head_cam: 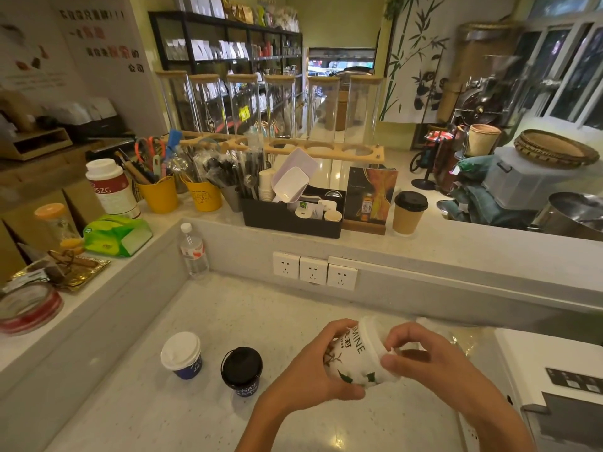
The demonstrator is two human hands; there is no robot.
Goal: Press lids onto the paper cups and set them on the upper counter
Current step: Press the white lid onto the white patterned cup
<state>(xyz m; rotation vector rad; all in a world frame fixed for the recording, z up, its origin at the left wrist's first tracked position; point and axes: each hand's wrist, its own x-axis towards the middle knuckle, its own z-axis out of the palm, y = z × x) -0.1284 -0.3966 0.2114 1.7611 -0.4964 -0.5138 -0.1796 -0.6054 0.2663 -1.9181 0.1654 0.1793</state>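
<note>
Both hands up over the lower bench, working one cup between them.

Left hand: fingers curled round the body of a white paper cup with leaf print and dark lettering. Cup tipped on its side, mouth end pointing toward the right hand, held clear of the bench surface.

Right hand: thumb and fingertips closed on the white lid at the cup's mouth, pinching the rim. Whether the lid is fully seated cannot be told.

Left of the left hand, standing on the lower bench: a dark cup with black lid, nearest; just beyond and left of it, apart from it, a blue cup with white lid. Both upright, lids on.

Farther out from the hands, at the back corner of the lower bench, a clear water bottle stands against the riser wall. Three white wall sockets in a row on that riser, ahead of the hands.

Beyond and above the hands, upper bench: one brown paper cup with black lid stands upright, ahead and slightly right of the hands. Just left of it a standing menu card, then a black organiser box with small cups and white scoops. Farther left, two yellow pails full of utensils, and a white canister with red label.

Behind these, a row of tall glass tubes in a wooden rack.
</note>
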